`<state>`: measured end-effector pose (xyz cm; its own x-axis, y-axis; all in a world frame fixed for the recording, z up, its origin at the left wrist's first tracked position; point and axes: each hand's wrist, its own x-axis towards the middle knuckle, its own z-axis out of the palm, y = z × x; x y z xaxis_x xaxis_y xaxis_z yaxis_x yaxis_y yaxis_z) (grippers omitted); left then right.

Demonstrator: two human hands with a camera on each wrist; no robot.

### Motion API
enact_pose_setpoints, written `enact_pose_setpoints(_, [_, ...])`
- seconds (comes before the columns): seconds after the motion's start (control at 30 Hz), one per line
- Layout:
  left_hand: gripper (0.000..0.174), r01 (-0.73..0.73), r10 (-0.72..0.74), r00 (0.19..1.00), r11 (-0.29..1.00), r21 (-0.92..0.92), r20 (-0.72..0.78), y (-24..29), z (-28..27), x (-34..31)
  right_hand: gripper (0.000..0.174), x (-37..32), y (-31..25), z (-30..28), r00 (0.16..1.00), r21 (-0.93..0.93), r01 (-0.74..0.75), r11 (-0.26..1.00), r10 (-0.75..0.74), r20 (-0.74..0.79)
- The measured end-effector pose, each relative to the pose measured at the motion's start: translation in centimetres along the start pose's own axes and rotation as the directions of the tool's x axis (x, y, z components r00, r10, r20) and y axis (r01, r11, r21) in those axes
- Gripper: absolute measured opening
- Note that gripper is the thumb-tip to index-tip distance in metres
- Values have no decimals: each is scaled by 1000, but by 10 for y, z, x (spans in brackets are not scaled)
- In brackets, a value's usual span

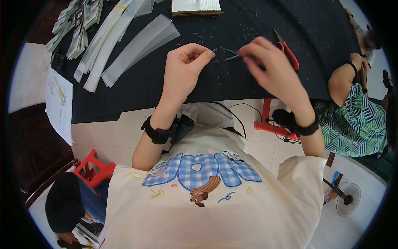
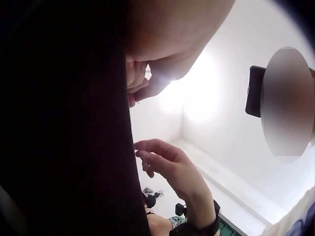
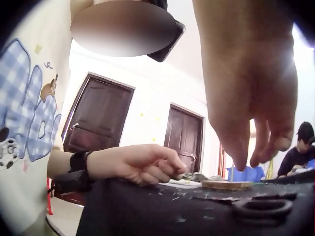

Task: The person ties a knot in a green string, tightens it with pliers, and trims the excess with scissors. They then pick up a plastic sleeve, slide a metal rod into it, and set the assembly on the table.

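Note:
In the head view my left hand (image 1: 184,68) pinches a tiny tuft of thin, pale greenish strands (image 1: 214,50) between thumb and forefinger. It reaches over the black cloth, and its other fingers are curled in. My right hand (image 1: 273,68), blurred, hovers with loosely bent fingers close over a pair of dark scissors (image 1: 232,55). Their blades are spread and point toward my left hand. From the right wrist view, the right fingers (image 3: 238,157) hang above the dark loop handle (image 3: 261,207) lying on the cloth. The left wrist view is largely blocked by a dark surface.
Red-handled scissors (image 1: 289,54) lie right of my right hand. A cardboard block (image 1: 196,7) stands at the back. Clear plastic sleeves (image 1: 141,50) and bundled strips (image 1: 78,37) fill the left side. Small clippings dot the cloth (image 1: 232,87). Another person's arm (image 1: 346,76) is at the right edge.

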<state>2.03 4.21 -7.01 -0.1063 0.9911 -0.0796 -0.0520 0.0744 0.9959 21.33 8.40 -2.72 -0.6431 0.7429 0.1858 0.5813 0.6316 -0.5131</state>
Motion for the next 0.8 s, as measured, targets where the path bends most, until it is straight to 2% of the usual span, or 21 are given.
enact_pose_setpoints(0.03, [11, 0, 0, 1000, 1000, 0, 1, 0, 0, 0, 12, 3, 0, 6, 998, 110, -18, 994, 11, 64])
enact_pose_setpoints(0.17, [10, -19, 19, 1000, 999, -39, -2, -3, -2, 2, 14, 9, 1, 22, 993, 81, -103, 991, 98, 61])
enact_pose_setpoints(0.3, [10, -10, 9, 1000, 999, -44, -11, -2, -2, 2, 14, 10, -2, 18, 990, 100, -96, 990, 85, 112])
enact_pose_setpoints(0.37, [10, -5, 4, 1000, 998, -56, -10, -2, -2, 2, 15, 11, -4, 14, 975, 170, -179, 969, 152, 164])
enact_pose_setpoints(0.47, [10, -1, 0, 1000, 997, -72, -9, -1, -2, 2, 15, 9, 2, 16, 968, 188, -246, 951, 230, 104])
enact_pose_setpoints(0.57, [9, -3, 3, 1000, 997, -79, -2, -2, -3, 1, 15, 7, 2, 22, 986, 138, -158, 978, 149, 74])
enact_pose_setpoints(0.8, [10, -20, 20, 1000, 997, -70, -3, -2, -4, 1, 16, 11, -3, 21, 971, 125, -207, 970, 188, 148])
